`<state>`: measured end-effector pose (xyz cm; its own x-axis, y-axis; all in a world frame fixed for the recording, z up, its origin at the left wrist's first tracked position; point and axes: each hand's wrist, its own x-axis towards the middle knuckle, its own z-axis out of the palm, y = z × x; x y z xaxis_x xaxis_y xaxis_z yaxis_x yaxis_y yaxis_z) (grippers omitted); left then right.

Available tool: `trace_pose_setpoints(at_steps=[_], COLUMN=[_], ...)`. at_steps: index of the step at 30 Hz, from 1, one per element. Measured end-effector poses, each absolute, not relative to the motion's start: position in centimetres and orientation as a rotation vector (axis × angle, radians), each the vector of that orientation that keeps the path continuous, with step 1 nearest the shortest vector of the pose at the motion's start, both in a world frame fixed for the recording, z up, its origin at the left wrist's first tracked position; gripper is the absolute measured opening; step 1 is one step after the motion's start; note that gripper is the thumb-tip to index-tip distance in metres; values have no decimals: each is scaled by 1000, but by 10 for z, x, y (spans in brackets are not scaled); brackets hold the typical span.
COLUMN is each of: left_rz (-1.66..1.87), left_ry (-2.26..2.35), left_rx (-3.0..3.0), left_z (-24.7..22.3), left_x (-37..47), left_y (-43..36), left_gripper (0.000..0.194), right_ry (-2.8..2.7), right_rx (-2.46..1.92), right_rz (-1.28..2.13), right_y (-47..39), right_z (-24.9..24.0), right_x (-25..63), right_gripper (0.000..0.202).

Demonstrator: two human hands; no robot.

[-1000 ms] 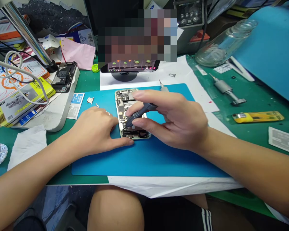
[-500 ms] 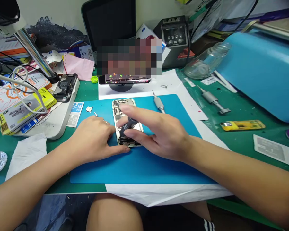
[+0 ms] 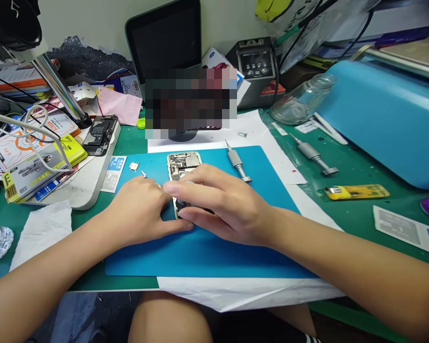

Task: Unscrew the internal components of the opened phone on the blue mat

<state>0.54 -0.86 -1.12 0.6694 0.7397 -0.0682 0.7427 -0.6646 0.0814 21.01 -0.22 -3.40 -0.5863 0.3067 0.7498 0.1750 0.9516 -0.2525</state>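
Observation:
An opened phone [image 3: 184, 163] with its inner parts showing lies on the blue mat [image 3: 207, 252]. My left hand [image 3: 139, 209] rests at the phone's left edge, its fingers curled around that side and its thumb along the lower edge. Over the phone's lower half is my right hand [image 3: 225, 205], with its fingers bent around a dark screwdriver, mostly hidden by them. Beyond my right hand, a grey screwdriver [image 3: 237, 162] lies on the mat. Small metal parts [image 3: 134, 166] sit on the mat at the upper left.
At the left, boxes [image 3: 39, 166] and another opened phone [image 3: 100, 136] lie on a white device. A metal lamp post stands behind. To the right are a glass jar [image 3: 302, 102], a second grey screwdriver [image 3: 313, 153], a yellow tool [image 3: 357, 192] and a blue roll.
My right hand has tilted and lowered over the phone, and the dark screwdriver is now mostly covered. The view has shifted slightly. My left hand stays at the phone's edge.

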Motion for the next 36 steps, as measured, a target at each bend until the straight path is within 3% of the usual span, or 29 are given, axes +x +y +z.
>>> trace_pose_setpoints(at_steps=[5,10,23,30,36], left_rz=[-19,-8,-12,-17,-11], left_ry=[1246,1248,1237,1239,1249], left_rx=[2677,2667,2670,2683,2693], left_z=[-7,-7,-8,-7,-6], left_x=[7,8,7,7,8], left_y=[-9,-9,-9,-9,-9], left_gripper=[48,46,45,45,44], right_ry=[-2199,-2192,-2183,-2173,-2175], right_rx=[-326,-372,-362,-409,-414], right_rz=[257,194,231,185,177], right_y=[-1,0,-2,-3,-3], right_z=[-33,-32,-29,-28,-27], right_x=[209,209,210,210,209], right_gripper=[54,42,56,46,50])
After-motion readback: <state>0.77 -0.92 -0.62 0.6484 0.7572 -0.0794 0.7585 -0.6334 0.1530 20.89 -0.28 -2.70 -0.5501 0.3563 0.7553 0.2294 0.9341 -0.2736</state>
